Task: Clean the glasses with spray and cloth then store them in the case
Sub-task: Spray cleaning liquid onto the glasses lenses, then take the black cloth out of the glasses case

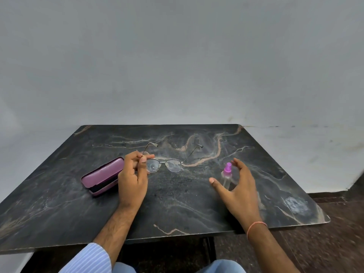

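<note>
Glasses (164,163) with a thin metal frame sit over the middle of the dark marbled table (177,203), temples unfolded and pointing away from me toward the wall; my left hand (133,178) pinches the frame at its left lens corner between thumb and curled fingers, though I cannot tell whether the lenses rest on the tabletop or hang just above it; my right hand (239,187) is spread wide, thumb out and fingers straight, cupped around the small clear spray bottle (227,177) with the purple nozzle, close on either side of it yet gripping nothing; the bottle stands upright to the right of the glasses; a purple glasses case (102,175) lies partly open just left of my left hand, a dark lining showing in the gap; a thin orange band (256,227) circles my right wrist.
</note>
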The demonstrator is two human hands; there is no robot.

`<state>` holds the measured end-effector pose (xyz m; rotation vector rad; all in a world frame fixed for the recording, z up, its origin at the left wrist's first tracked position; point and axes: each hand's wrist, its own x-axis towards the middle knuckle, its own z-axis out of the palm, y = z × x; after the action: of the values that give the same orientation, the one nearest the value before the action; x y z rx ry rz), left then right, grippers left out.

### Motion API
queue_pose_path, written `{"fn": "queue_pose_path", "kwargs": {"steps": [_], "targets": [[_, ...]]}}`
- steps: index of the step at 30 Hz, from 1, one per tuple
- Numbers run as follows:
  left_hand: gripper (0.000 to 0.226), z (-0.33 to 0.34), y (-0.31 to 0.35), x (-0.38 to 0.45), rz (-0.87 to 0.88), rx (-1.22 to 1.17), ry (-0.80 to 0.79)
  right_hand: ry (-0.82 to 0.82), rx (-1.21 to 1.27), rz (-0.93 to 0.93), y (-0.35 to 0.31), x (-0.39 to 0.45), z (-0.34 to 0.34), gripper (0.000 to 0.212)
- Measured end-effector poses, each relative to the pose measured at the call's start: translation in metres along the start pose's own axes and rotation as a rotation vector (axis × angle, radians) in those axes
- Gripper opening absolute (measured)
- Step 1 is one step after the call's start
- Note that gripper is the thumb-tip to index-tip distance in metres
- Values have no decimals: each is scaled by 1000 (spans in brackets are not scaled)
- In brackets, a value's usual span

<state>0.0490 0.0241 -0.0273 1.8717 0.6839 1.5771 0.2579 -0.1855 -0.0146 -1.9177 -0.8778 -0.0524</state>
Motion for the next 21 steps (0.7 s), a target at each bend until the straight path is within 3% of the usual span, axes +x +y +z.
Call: {"fn": "queue_pose_path", "kwargs": {"steps": [1,3,5,8,11,13,16,21], "targets": [[3,0,0,0,-1,-5,-3,105,-61,-73,-3,-4,-3,75],[3,0,0,1,8,-4,-1,307,-70,-248,-14,-12,-6,40],[3,1,0,1,11,-4,-6,291,-12,-324,-29,-17,-8,8],[4,1,-1,-1,19,-2,-30,-14,74,-78,-51,-12,-2,16],[6,1,4,-3,32,-15,-50,-324,542,452,-66,0,8,40],[7,-1,8,-5,62,-29,-54,-467,726,698,-70,6,9,53],[4,-3,7,-8,87,-5,-67,-562,837,809,-70,10,12,57],[5,-6,4,-11,113,35,-143,-545,876,865,-65,12,18,37]]}}
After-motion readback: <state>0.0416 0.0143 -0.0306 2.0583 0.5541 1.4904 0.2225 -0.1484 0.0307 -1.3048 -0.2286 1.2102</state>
